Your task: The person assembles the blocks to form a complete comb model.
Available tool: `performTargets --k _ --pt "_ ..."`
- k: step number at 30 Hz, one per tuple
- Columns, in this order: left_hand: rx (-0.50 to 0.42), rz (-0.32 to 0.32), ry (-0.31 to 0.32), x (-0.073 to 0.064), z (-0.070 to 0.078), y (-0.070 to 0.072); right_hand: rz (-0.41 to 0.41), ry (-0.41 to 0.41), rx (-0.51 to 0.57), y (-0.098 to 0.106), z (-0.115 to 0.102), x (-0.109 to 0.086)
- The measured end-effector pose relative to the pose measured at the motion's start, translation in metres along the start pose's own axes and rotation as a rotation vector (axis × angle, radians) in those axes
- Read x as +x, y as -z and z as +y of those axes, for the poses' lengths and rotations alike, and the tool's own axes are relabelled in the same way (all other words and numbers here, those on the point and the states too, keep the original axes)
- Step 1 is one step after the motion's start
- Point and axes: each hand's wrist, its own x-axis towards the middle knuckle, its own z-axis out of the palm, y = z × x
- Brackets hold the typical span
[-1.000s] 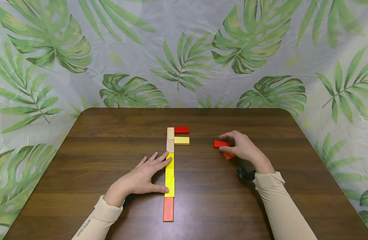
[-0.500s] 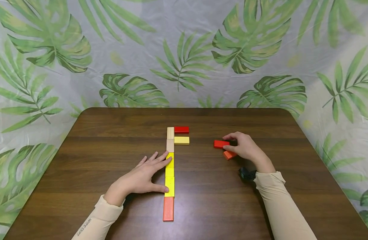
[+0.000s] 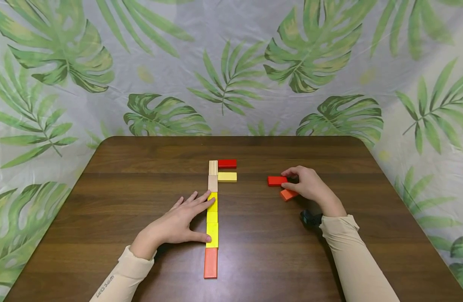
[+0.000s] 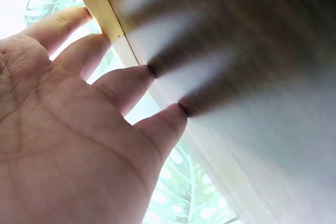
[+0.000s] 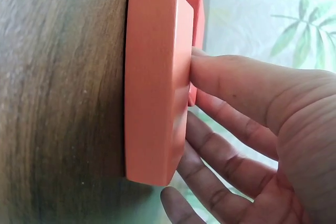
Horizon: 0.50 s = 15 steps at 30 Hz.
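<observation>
In the head view, a straight row of blocks runs away from the person: an orange block point(image 3: 210, 263) nearest, then yellow blocks point(image 3: 212, 217), then bare-wood blocks point(image 3: 213, 183). My left hand point(image 3: 172, 222) lies along the row's left side, fingers spread, index finger and thumb touching yellow blocks. In the left wrist view, other fingertips touch the tabletop. My right hand point(image 3: 309, 184) pinches the right end of a red block point(image 3: 275, 181) between thumb and index finger. A loose orange block point(image 5: 152, 87) lies angled just in front of it, under the thumb.
Another red block point(image 3: 227, 164) and a pale yellow block point(image 3: 227, 177) stick out rightward from the row's far end. All rest on a dark wooden table point(image 3: 140, 167), with a leaf-print cloth point(image 3: 231, 67) hanging behind its far edge.
My right hand has shifted slightly right along the red block, uncovering more of the loose orange block. My left hand and the row stay put; the head view shifts slightly.
</observation>
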Motion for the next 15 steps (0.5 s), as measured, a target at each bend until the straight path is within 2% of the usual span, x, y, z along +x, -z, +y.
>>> performTargets --k 15 --pt "-0.009 0.006 0.010 -0.0005 0.0014 0.0002 -0.004 -0.009 -0.022 0.0010 -0.0028 0.0053"
